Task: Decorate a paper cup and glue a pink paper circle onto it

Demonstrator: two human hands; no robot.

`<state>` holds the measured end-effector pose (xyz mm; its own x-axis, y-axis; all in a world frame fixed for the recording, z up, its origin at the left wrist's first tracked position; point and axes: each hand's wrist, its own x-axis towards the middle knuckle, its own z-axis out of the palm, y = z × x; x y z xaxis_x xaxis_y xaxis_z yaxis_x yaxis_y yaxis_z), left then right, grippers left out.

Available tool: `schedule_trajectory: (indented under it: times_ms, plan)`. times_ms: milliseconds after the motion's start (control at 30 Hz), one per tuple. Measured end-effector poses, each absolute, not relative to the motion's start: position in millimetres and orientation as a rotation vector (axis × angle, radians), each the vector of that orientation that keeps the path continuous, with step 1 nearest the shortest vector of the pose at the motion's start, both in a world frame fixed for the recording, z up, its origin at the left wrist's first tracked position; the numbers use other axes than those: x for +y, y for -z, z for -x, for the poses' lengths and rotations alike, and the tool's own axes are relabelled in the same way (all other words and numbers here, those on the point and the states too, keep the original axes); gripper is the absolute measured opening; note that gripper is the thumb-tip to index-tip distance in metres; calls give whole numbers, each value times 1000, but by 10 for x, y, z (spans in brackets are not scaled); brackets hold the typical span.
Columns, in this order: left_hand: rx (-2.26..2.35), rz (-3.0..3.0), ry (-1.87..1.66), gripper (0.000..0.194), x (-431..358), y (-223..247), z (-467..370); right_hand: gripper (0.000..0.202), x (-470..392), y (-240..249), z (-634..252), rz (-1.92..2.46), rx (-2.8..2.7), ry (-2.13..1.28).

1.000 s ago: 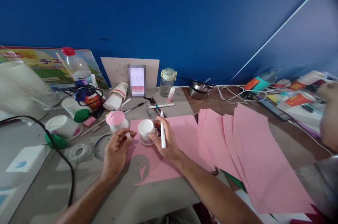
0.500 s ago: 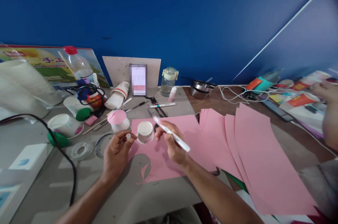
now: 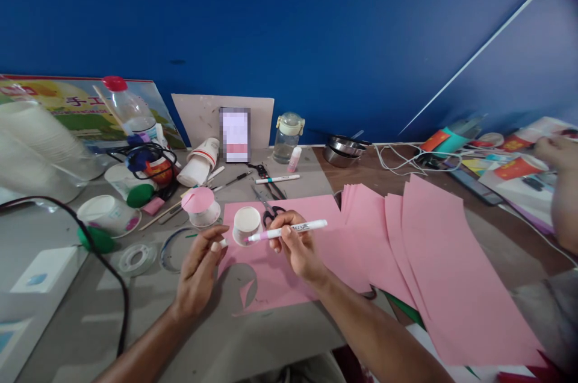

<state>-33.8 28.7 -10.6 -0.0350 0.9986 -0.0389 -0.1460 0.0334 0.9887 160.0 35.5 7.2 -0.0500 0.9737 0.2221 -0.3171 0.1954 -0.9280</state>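
Between the thumb and fingers of my left hand (image 3: 201, 265) is a small white marker cap (image 3: 220, 244). My right hand (image 3: 298, 245) grips a white acrylic marker (image 3: 302, 226), its pink tip pointing left, close to the front of an upside-down paper cup (image 3: 247, 222). Whether the tip touches the cup I cannot tell. That cup stands on a pink sheet (image 3: 289, 286) with a rounded cut-out at its front left. Just behind my right hand lie scissors (image 3: 271, 209). Left of the cup is another small cup with a pink top (image 3: 199, 202).
Pink sheets (image 3: 451, 262) are fanned at the right. A tape roll (image 3: 134, 258), a black cable (image 3: 121, 286) and more cups (image 3: 107, 214) lie left. Behind are a phone (image 3: 235, 135), a glass jar (image 3: 287, 137) and metal bowls (image 3: 344, 151). Another person's hand (image 3: 557, 151) is far right.
The marker in my right hand has swung from a steep slant to nearly level, its tip now down by the cup. My left hand has shifted slightly, still holding the cap.
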Motion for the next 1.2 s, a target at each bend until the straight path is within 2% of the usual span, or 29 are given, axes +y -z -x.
schedule_trajectory:
  times_ms: [167, 400, 967, 1200]
  plan:
    - [973, -922, -1286, 19, 304, 88, 325, 36, 321, -130, -1590, 811, -1183, -1247]
    - [927, -855, -1241, 25, 296, 50, 283, 27, 318, -44, -1604, 781, -1268, -1182]
    - [884, -891, -1170, 30, 287, 84, 278, 32, 294, -98, -1565, 855, -1388, -1152]
    - [906, -1010, -1120, 28, 272, 141, 280, 27, 271, -28, -1529, 834, -1489, -1128]
